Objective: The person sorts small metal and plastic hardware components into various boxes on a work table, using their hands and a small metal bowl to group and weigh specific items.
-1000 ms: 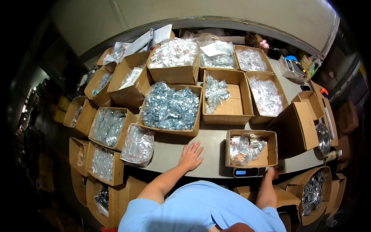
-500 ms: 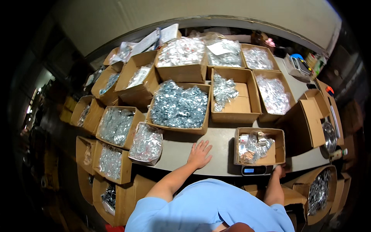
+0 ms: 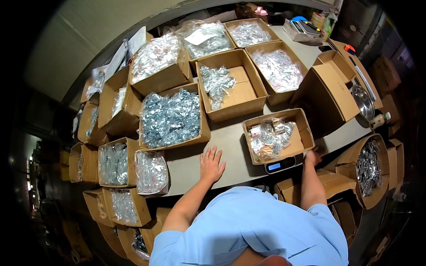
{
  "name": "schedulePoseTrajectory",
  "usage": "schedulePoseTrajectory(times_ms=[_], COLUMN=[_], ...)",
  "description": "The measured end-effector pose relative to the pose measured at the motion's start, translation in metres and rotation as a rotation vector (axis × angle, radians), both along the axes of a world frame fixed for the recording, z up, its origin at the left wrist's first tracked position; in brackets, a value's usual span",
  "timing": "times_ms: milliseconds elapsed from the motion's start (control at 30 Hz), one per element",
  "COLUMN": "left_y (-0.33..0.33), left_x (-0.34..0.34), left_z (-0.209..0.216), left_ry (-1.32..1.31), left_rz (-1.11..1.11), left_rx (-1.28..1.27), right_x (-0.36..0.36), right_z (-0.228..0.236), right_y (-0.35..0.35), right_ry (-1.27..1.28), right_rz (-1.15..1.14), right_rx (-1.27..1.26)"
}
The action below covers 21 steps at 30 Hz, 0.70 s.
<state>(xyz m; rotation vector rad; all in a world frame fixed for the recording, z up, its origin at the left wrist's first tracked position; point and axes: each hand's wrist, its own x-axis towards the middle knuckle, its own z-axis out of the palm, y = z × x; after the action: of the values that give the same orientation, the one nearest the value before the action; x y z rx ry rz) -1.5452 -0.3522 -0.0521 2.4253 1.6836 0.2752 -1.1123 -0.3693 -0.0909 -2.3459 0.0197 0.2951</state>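
Observation:
My left hand (image 3: 211, 165) lies flat on the grey tabletop (image 3: 230, 170), palm down and fingers spread, holding nothing. At the table's front edge my right hand (image 3: 312, 158) is beside the near right corner of a small open carton (image 3: 302, 141); its fingers are mostly hidden, so their grip cannot be made out. This carton sits on a digital scale (image 3: 280, 165) with a lit display. Inside it are clear plastic bags (image 3: 271, 136) of small metal and tan parts, bunched toward the left.
Beyond my hands stand a carton of bluish bagged parts (image 3: 172, 117), a partly filled carton (image 3: 244, 91) and a carton of clear bags (image 3: 277, 68). A tall carton (image 3: 330, 97) and metal bowl (image 3: 363, 103) stand at right. More filled cartons (image 3: 117, 162) line the left.
The view has turned and shifted, so the table appears tilted and cartons sit higher and further left. My left hand stays flat on the table; my right stays by the small carton's corner.

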Motion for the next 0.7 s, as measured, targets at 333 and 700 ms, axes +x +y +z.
schedulePoseTrajectory(times_ms=[333, 700], left_y=[0.010, 0.058], left_x=[0.013, 0.061], left_z=[-0.011, 0.043], left_ry=[-0.113, -1.226], left_rz=[0.083, 0.305], left_rx=[-0.019, -0.354], right_x=[0.042, -0.113], right_z=[0.034, 0.201], right_y=[-0.014, 0.026], right_ry=[0.203, -0.367], right_rz=[0.840, 1.629], right_rx=[-0.605, -0.172])
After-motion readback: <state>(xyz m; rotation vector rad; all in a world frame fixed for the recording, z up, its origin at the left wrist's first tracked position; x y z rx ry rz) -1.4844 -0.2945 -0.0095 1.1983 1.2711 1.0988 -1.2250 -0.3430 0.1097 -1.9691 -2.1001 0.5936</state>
